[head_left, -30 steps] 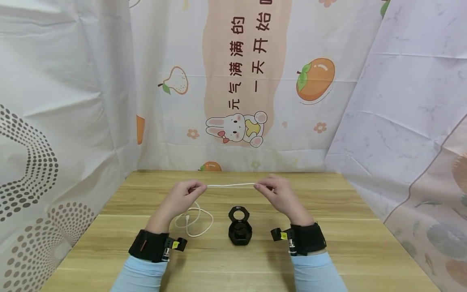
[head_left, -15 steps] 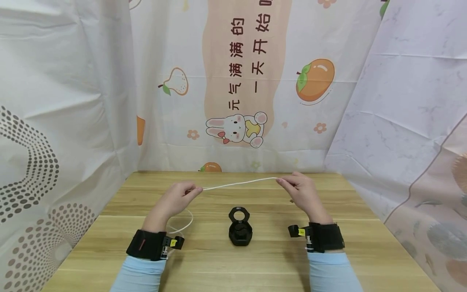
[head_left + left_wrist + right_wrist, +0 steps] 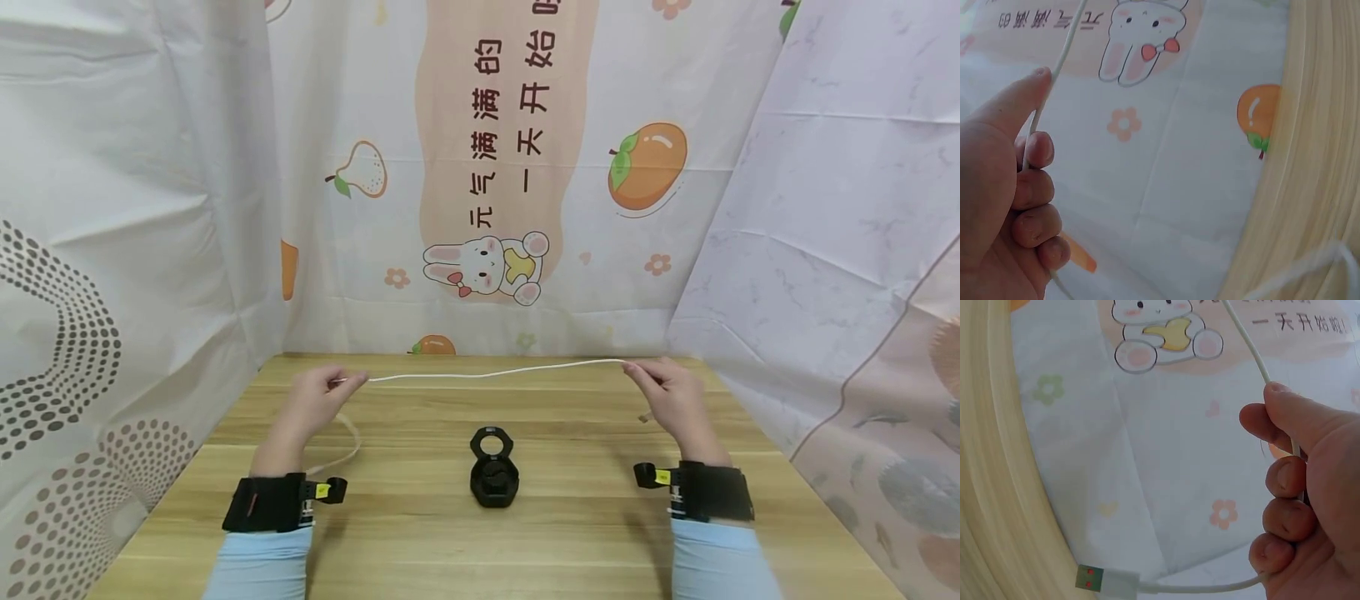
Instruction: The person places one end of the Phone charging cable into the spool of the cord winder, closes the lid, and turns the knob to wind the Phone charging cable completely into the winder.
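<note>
A white USB cable (image 3: 480, 376) spans the air between both hands, nearly straight with a slight bend in the head view. My left hand (image 3: 307, 408) grips it, fingers curled round and thumb along the cord, at the left. The rest of the cord hangs in a loop below that hand. At the right, my right hand (image 3: 672, 400) holds the cable between thumb and curled fingers. From under its little finger a short length comes out, ending in a USB plug (image 3: 1119, 583) with a green inner face, seen in the right wrist view.
A black hexagonal case (image 3: 494, 492) stands at the middle of the wooden table (image 3: 480, 558), its lid with a round hole raised. Patterned cloth (image 3: 337, 250) hangs behind and along both sides. A black camera strap (image 3: 266, 502) is worn on each wrist.
My hands have moved apart, the right one to the right and the left one to the left. The held stretch of cable is much longer. The loop has shifted left; the case stays put.
</note>
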### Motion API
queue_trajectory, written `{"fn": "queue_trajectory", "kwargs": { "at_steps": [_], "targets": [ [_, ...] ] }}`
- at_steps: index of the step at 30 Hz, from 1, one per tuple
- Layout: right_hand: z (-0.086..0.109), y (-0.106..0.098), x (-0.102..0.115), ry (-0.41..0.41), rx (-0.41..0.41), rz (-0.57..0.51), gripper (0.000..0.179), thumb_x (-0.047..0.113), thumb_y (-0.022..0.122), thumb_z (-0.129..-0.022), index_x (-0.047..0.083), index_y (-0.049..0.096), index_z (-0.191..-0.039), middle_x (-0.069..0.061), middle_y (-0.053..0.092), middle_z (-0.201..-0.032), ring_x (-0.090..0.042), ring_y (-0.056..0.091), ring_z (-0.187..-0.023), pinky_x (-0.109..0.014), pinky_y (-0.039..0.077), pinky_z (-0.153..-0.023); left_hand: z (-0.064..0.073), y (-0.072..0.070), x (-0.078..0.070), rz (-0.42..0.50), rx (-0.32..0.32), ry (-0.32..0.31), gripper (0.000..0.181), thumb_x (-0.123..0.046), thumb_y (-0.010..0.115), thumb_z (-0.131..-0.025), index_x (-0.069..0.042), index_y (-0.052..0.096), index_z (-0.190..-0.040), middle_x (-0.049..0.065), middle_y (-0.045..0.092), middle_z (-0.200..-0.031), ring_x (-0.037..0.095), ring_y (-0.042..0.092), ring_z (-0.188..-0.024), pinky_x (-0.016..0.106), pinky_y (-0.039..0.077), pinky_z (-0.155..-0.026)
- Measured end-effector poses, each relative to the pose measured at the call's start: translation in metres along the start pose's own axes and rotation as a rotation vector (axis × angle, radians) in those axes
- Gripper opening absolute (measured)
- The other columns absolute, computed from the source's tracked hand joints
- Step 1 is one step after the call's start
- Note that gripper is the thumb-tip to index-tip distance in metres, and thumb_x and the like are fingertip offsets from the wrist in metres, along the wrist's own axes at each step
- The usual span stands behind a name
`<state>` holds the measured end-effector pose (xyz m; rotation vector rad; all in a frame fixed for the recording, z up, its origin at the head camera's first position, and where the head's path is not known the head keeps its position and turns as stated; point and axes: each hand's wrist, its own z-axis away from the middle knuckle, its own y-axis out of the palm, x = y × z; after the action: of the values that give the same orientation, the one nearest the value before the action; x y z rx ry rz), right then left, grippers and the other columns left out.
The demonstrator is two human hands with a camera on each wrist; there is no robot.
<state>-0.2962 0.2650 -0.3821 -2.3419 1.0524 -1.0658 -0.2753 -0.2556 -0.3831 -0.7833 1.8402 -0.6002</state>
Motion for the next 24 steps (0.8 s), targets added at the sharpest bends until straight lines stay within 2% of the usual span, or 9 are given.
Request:
{"fn": "queue_trajectory", "kwargs": {
  "at_steps": [2, 6, 10, 12, 14, 16, 20, 22, 24],
  "targets": [
    [0.002, -0.005, -0.008, 0.066, 0.012, 0.002, 0.027, 0.035, 0.060, -0.093, 0.013, 0.076, -0.095, -0.001, 0.065, -0.082, -0.014, 0.050, -0.067, -0.027, 0.039, -0.059, 0.001, -0.005, 0.008, -0.008, -0.030, -0.035, 0.052, -0.061, 0.052, -0.087, -0.012, 0.049, -0.067, 0.000, 0.041, -0.058, 0.020, 0.040, -0.052, 0.032, 0.035, -0.049],
    [0.004, -0.013, -0.019, 0.190, -0.015, -0.011, 0.037, 0.042, 0.056, -0.094, 0.011, 0.075, -0.101, -0.006, 0.069, -0.093, -0.016, 0.054, -0.078, -0.030, 0.042, -0.067, 0.003, -0.015, 0.025, -0.037, -0.110, -0.126, 0.060, -0.064, 0.053, -0.085, -0.009, 0.036, -0.065, 0.000, 0.030, -0.054, 0.019, 0.032, -0.046, 0.031, 0.030, -0.042],
    [0.008, -0.022, -0.029, 0.275, -0.034, 0.020, 0.044, 0.047, 0.053, -0.094, 0.010, 0.073, -0.105, -0.009, 0.068, -0.103, -0.020, 0.056, -0.089, -0.035, 0.042, -0.073, 0.006, -0.025, 0.035, -0.062, -0.214, -0.242, 0.063, -0.067, 0.054, -0.081, -0.008, 0.037, -0.068, 0.001, 0.032, -0.055, 0.019, 0.033, -0.046, 0.032, 0.031, -0.042],
    [0.010, -0.026, -0.033, 0.307, -0.033, 0.035, 0.046, 0.048, 0.052, -0.094, 0.010, 0.072, -0.107, -0.010, 0.068, -0.106, -0.023, 0.056, -0.092, -0.037, 0.042, -0.075, 0.008, -0.030, 0.037, -0.083, -0.282, -0.294, 0.064, -0.068, 0.054, -0.081, -0.007, 0.040, -0.070, 0.003, 0.037, -0.057, 0.021, 0.037, -0.050, 0.033, 0.032, -0.047],
    [0.011, -0.030, -0.036, 0.333, -0.026, 0.038, 0.048, 0.050, 0.050, -0.094, 0.010, 0.072, -0.109, -0.011, 0.067, -0.109, -0.025, 0.056, -0.095, -0.040, 0.042, -0.076, 0.010, -0.035, 0.037, -0.102, -0.323, -0.348, 0.065, -0.069, 0.054, -0.080, -0.005, 0.044, -0.074, 0.007, 0.044, -0.063, 0.024, 0.042, -0.056, 0.035, 0.033, -0.052],
    [0.012, -0.032, -0.037, 0.354, -0.020, 0.031, 0.051, 0.053, 0.050, -0.093, 0.010, 0.071, -0.111, -0.012, 0.066, -0.111, -0.027, 0.056, -0.099, -0.043, 0.042, -0.079, 0.011, -0.038, 0.036, -0.096, -0.344, -0.391, 0.066, -0.068, 0.054, -0.081, -0.002, 0.049, -0.081, 0.013, 0.052, -0.074, 0.028, 0.048, -0.066, 0.037, 0.037, -0.058],
    [0.011, -0.034, -0.035, 0.364, 0.002, 0.013, 0.054, 0.055, 0.049, -0.092, 0.010, 0.071, -0.112, -0.013, 0.065, -0.113, -0.028, 0.055, -0.102, -0.046, 0.042, -0.081, 0.012, -0.041, 0.035, -0.053, -0.335, -0.454, 0.076, -0.070, 0.052, -0.081, 0.003, 0.053, -0.103, 0.023, 0.055, -0.102, 0.035, 0.051, -0.085, 0.045, 0.042, -0.070],
    [0.011, -0.033, -0.033, 0.366, 0.000, 0.011, 0.054, 0.056, 0.049, -0.091, 0.010, 0.071, -0.112, -0.012, 0.065, -0.113, -0.027, 0.055, -0.101, -0.044, 0.042, -0.080, 0.012, -0.041, 0.035, -0.048, -0.344, -0.464, 0.082, -0.071, 0.050, -0.080, 0.005, 0.052, -0.109, 0.025, 0.054, -0.108, 0.038, 0.052, -0.089, 0.048, 0.042, -0.074],
    [0.011, -0.033, -0.033, 0.363, -0.001, 0.013, 0.054, 0.055, 0.049, -0.092, 0.010, 0.071, -0.112, -0.012, 0.065, -0.113, -0.026, 0.055, -0.099, -0.043, 0.041, -0.078, 0.012, -0.040, 0.035, -0.051, -0.357, -0.468, 0.083, -0.073, 0.049, -0.080, 0.006, 0.052, -0.107, 0.025, 0.055, -0.107, 0.038, 0.052, -0.090, 0.049, 0.042, -0.076]
  ]
}}
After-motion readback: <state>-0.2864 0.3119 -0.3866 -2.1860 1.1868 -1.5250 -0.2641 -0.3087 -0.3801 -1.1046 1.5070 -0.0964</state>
